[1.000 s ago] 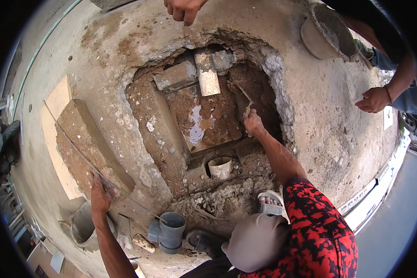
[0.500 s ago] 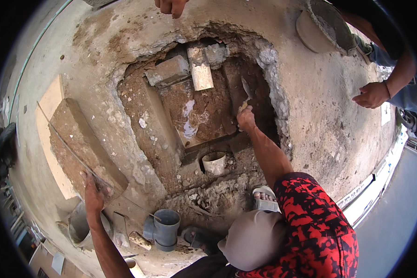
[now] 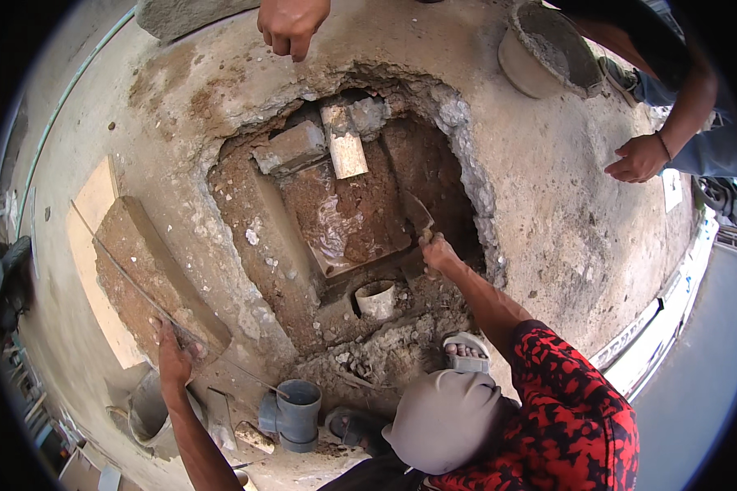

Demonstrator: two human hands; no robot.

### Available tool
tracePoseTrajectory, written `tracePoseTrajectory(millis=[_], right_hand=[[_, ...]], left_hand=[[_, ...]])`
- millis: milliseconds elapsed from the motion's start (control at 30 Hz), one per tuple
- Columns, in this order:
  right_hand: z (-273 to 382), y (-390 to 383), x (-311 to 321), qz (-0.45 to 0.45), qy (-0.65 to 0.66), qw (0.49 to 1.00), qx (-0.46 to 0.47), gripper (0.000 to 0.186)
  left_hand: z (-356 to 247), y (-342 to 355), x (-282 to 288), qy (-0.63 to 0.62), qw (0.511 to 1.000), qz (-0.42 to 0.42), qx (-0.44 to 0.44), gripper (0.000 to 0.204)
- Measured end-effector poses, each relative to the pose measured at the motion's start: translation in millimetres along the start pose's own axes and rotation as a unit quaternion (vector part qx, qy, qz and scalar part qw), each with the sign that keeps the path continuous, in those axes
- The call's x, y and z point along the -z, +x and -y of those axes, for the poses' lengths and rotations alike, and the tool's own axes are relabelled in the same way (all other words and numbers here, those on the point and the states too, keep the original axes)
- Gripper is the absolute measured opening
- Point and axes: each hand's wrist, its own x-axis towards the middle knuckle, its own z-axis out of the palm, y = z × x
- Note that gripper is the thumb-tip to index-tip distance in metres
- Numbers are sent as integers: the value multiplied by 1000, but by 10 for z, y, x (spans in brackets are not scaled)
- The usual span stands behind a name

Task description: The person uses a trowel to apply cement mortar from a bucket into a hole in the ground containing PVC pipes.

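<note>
My right hand (image 3: 439,255) grips a metal trowel (image 3: 420,211) inside the broken-edged pit (image 3: 237,196), beside a muddy, wet square base (image 3: 344,221). A cream pipe (image 3: 348,154) juts in from the pit's far side, flanked by concrete chunks (image 3: 291,146); an upright white pipe stub (image 3: 376,300) sits nearer. My left hand (image 3: 172,344) lies with fingers apart across a thin rod (image 3: 121,254) on a dirt-covered slab (image 3: 147,270) over a pale board (image 3: 90,221).
Another person's hands (image 3: 291,29) (image 3: 635,159) hang at top and right, beside a mortar bucket (image 3: 540,57). Below lie a grey pipe fitting (image 3: 291,417), a bucket (image 3: 151,413) and a sandalled foot (image 3: 465,353). A grey cap-like shape (image 3: 438,421) covers the lower middle. A hose (image 3: 65,98) runs along the left.
The trowel and my right hand have moved toward the pit's near side, the blade now lower in the picture. The pale puddle on the base looks muddier. My left hand stays on the slab.
</note>
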Motion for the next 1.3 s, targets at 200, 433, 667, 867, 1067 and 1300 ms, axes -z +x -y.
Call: tracePoseTrajectory(millis=[200, 433, 667, 867, 1067, 1300], right_hand=[[531, 515, 594, -51, -37, 998, -21, 38], [-789, 222, 300, 111, -276, 953, 56, 52], [643, 1090, 657, 33, -344, 919, 192, 49], [808, 945, 254, 66, 61, 995, -32, 50], [628, 1223, 148, 41, 238, 970, 19, 35], [631, 1071, 328, -37, -79, 994, 72, 53]], left_hand=[[292, 95, -137, 33, 995, -32, -85, 91], [223, 66, -160, 13, 996, -45, -77, 93], [262, 63, -145, 16, 992, -56, -111, 97], [392, -28, -124, 13, 995, -50, -83, 98], [229, 72, -229, 9, 996, -34, -78, 96], [358, 16, -188, 37, 990, -65, -122, 89]])
